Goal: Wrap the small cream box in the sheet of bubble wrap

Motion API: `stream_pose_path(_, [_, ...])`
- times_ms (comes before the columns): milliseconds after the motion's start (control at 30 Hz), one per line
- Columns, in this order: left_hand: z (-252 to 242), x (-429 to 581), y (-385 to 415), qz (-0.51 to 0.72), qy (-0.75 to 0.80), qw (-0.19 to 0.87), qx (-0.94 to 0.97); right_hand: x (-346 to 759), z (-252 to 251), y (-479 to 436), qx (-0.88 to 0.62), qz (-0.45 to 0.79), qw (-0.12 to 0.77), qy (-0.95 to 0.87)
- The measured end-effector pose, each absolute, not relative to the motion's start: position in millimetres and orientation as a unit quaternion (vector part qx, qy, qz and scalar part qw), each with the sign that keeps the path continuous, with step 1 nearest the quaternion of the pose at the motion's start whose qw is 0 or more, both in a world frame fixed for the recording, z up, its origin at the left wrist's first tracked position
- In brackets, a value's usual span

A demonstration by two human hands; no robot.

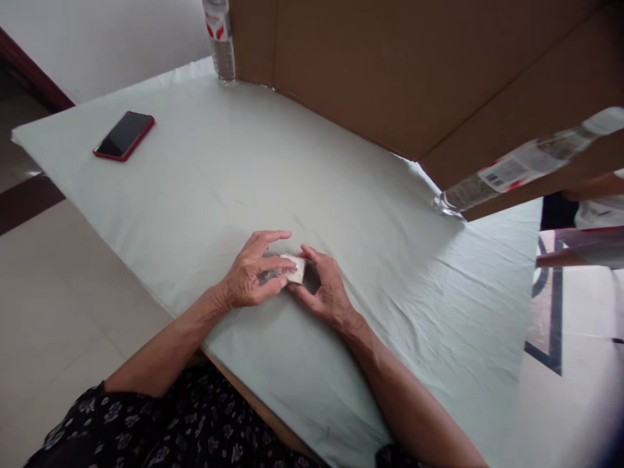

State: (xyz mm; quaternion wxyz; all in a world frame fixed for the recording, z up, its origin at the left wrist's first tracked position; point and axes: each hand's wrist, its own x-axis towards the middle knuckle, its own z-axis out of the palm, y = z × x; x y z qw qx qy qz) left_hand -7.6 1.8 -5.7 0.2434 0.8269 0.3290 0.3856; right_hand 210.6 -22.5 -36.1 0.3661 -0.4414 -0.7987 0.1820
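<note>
A small white squarish packet [295, 270], with what looks like clear plastic at its left side, is between my two hands just above the cloth. My left hand [251, 273] pinches it from the left, thumb below and a finger lying across its face, while another finger stretches out free. From the right, my right hand [327, 286] curves around the packet, its thumb at the lower edge and a fingertip near the upper edge. What is printed on the packet, if anything, is too small to read.
A pale green cloth [195, 169] covers the table. A phone in a red case [125, 136] lies at the far left. Large brown cardboard [351, 65] stands at the back, with a water bottle [221, 42] and another bottle [517, 170] beside it. Another person's arm [595, 187] shows at right.
</note>
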Motion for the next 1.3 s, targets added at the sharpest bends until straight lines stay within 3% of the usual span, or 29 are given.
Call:
stream_pose_path(333, [-12, -10, 8, 0.411, 0.351, 0.375, 0.753, 214, -40, -21, -0.436, 0.177, 0.352, -0.809])
stream_pose_path(633, [-16, -5, 13, 0.381, 0.311, 0.405, 0.771, 212, -41, -16, -0.430, 0.178, 0.340, -0.817])
stream_pose_path(967, [-12, -8, 15, 0.418, 0.394, 0.432, 0.696, 216, -41, -15, -0.425, 0.202, 0.347, -0.812])
stream_pose_path(1300, [-23, -5, 21, 0.398, 0.327, 0.447, 0.731, 217, -42, -14, -0.417, 0.235, 0.354, -0.804])
